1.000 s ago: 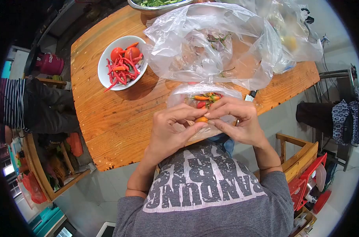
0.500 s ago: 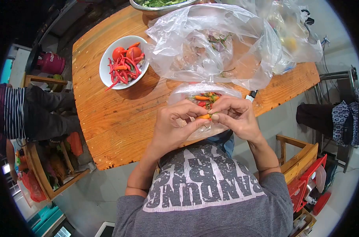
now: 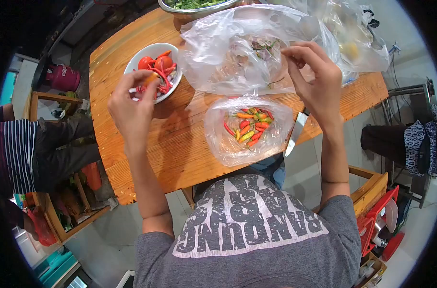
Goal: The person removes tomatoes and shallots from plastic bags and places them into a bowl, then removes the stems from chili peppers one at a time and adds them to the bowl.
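Observation:
My left hand (image 3: 132, 98) is over the near edge of a white bowl (image 3: 175, 87), with an orange chili (image 3: 151, 78) between thumb and fingertips. The bowl holds red chilies (image 3: 165, 79) and tomatoes (image 3: 163, 62). My right hand (image 3: 317, 74) is raised over the right part of a large clear plastic bag (image 3: 204, 72), thumb and forefinger pinched; anything between them is too small to tell. Green stems (image 3: 266, 46) lie on that bag. Between my arms, an open plastic bag (image 3: 218, 146) holds several red, orange and yellow chilies (image 3: 251, 129).
A knife (image 3: 296, 133) lies by the table's near edge, right of the chili bag. A metal bowl of chopped greens (image 3: 199, 9) stands at the far edge. More plastic bags (image 3: 355, 43) are at the far right. A person in a striped top (image 3: 21, 144) is at the left.
My hands have parted from above the chili bag. The left moved to the white bowl with the orange chili; the right moved up and right over the large bag.

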`<state>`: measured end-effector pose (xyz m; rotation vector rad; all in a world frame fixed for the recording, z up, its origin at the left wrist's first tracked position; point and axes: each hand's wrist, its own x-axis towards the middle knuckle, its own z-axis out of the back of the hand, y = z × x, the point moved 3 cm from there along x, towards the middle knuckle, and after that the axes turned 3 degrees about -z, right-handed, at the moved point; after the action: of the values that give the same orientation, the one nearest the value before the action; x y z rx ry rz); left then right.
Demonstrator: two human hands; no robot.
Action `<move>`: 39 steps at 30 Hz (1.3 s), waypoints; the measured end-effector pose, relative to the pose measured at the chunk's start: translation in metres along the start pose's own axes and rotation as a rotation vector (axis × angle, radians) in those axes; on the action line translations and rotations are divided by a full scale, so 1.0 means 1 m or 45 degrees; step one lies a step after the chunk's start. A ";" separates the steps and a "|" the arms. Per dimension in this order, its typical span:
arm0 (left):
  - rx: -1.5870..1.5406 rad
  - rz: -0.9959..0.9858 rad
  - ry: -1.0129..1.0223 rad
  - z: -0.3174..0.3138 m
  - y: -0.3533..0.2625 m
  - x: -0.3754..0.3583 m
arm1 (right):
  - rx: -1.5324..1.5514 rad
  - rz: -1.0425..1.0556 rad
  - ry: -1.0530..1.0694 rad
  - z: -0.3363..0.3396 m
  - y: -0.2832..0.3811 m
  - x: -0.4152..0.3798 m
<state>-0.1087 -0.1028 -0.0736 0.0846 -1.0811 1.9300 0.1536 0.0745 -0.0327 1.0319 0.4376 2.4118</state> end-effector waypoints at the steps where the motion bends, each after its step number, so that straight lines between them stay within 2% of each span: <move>1: -0.013 -0.011 -0.038 -0.002 0.014 0.006 | -0.048 0.006 0.004 -0.004 -0.003 0.002; 5: -0.149 -0.019 -0.008 -0.013 0.049 0.007 | -0.130 0.160 0.003 -0.008 0.016 -0.011; 6: -0.113 -0.043 -0.015 -0.013 0.048 0.007 | 0.025 0.067 0.089 -0.009 0.024 -0.019; 9: -0.031 -0.082 -0.011 -0.014 0.041 0.005 | 0.164 0.007 0.497 -0.019 0.048 -0.049; 12: 0.036 -0.078 -0.052 -0.012 0.041 0.004 | -0.025 0.081 0.901 -0.044 0.040 -0.085; 14: 0.085 -0.114 -0.145 -0.010 0.048 0.003 | -0.067 0.066 0.893 -0.055 0.031 -0.098; 17: -0.097 -0.069 -0.186 0.002 0.049 0.001 | -0.049 0.078 0.867 -0.059 0.029 -0.097; 20: -0.159 -0.046 -0.162 0.015 0.007 -0.006 | -0.013 0.124 0.825 -0.056 0.031 -0.092; 24: -0.355 -0.194 0.326 0.004 -0.057 -0.043 | 0.195 0.073 0.723 -0.035 0.041 -0.077; 26: -0.533 -0.190 0.562 -0.008 -0.080 -0.061 | 0.287 0.054 0.691 -0.020 0.047 -0.072; 30: -0.869 0.146 0.891 -0.032 -0.082 -0.088 | 0.593 0.014 0.614 -0.013 0.055 -0.080; 32: -0.965 0.296 1.043 -0.036 -0.078 -0.095 | 0.648 -0.093 0.580 -0.014 0.053 -0.082; 36: -1.057 0.271 0.873 -0.047 -0.066 -0.100 | 0.634 -0.332 0.489 -0.018 0.042 -0.088; 39: -1.015 0.307 0.824 -0.045 -0.068 -0.097 | 0.702 -0.348 0.459 -0.019 0.040 -0.087</move>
<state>0.0138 -0.1210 -0.0998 -1.0696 -1.3381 1.4114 0.1793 -0.0080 -0.0778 0.6683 1.3329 2.2691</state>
